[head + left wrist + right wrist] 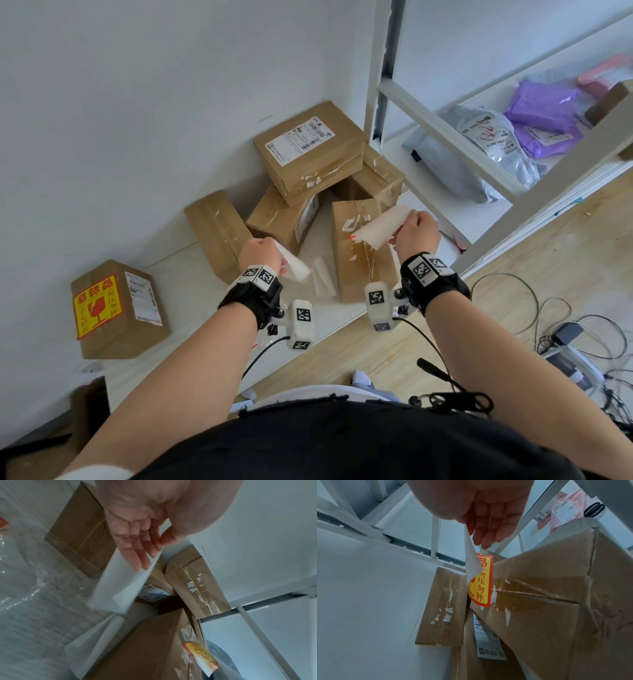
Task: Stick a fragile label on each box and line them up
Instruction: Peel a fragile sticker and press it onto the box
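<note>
My right hand (407, 221) pinches the top edge of a fragile label (376, 226), white back up in the head view, over a tall brown box (363, 274). The right wrist view shows the label's yellow-and-red face (482, 582) hanging from my fingertips (484, 543) beside that box (547, 601). My left hand (274, 263) pinches a white backing sheet (123, 585) between thumb and fingers (145, 555). A second backing sheet (323, 281) lies by the box. At the far left stands a box (137, 329) with a fragile label (97, 305) stuck on it.
Several unlabelled brown boxes (308, 144) are piled against the white wall on a white platform (191, 274). A white shelf rack (445, 137) at the right holds grey and purple mail bags (544, 120). Cables (548, 325) lie on the wooden floor at the right.
</note>
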A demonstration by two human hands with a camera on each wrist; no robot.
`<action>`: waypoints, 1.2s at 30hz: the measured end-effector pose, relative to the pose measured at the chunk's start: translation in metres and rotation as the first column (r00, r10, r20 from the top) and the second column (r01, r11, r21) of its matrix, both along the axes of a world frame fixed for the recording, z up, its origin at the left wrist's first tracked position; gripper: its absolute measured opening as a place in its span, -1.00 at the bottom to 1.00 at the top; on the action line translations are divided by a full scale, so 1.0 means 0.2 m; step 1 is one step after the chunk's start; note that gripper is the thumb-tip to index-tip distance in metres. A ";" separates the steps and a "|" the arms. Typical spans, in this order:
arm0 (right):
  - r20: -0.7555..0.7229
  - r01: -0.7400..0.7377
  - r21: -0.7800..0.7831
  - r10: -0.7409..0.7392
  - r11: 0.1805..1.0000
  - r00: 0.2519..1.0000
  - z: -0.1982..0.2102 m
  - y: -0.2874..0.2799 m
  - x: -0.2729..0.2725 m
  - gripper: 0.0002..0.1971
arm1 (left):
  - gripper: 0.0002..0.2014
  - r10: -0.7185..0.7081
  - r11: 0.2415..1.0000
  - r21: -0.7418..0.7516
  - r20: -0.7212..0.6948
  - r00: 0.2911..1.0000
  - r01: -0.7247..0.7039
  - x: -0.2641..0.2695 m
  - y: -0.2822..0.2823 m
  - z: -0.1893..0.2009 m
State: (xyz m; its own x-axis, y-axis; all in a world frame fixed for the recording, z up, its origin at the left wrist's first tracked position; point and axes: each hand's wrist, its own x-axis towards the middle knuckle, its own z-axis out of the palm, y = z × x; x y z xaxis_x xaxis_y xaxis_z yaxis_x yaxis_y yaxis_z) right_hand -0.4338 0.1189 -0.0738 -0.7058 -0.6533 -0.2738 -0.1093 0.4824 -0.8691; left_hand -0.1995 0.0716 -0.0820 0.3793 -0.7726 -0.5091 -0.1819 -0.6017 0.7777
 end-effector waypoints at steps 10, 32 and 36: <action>0.050 -0.121 -0.175 0.132 0.977 0.990 0.02 -0.02 0.09 -0.68 | -0.69 -0.354 0.923 -0.106 0.147 0.924 0.370 -0.13 0.03 0.06; 0.094 -0.314 -0.174 0.333 0.933 0.938 -0.04 -0.04 -0.06 -0.48 | -0.75 -0.423 0.874 -0.236 0.059 0.904 0.424 -0.46 0.02 0.08; -0.021 -0.372 0.043 0.373 0.927 0.927 -0.10 -0.03 -0.14 -0.56 | -0.73 -0.287 0.955 -0.124 -0.173 0.942 0.269 -0.47 0.03 0.07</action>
State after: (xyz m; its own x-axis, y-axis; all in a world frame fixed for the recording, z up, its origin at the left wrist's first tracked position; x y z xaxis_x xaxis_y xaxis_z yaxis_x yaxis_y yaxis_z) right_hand -0.4615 0.1132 -0.0936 -0.4213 -0.8605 -0.2863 -0.3121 0.4340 -0.8451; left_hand -0.2940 0.0781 -0.0685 0.0477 -0.8828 -0.4673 -0.1772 -0.4679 0.8658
